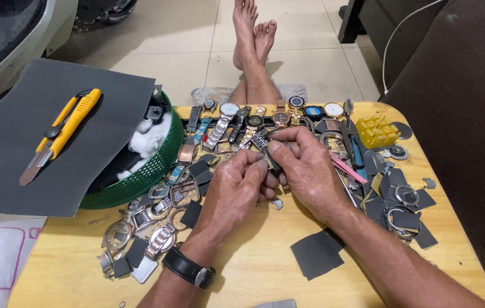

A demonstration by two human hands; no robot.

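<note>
Wristwatch (190, 269) on the left forearm sits nearest the lens; above it, left hand (236, 191) and right hand (305, 168) meet over the wooden table (254, 268), fingers pinching a small dark watch part (271, 161) amid scattered watches (236, 122), near a green basket (139, 177).

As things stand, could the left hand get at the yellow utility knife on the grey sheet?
Probably not right away. The left hand is pinching a small watch part together with the right hand. The knife lies uncovered on the grey sheet, further out on that side, so only the occupied fingers hinder it.
</note>
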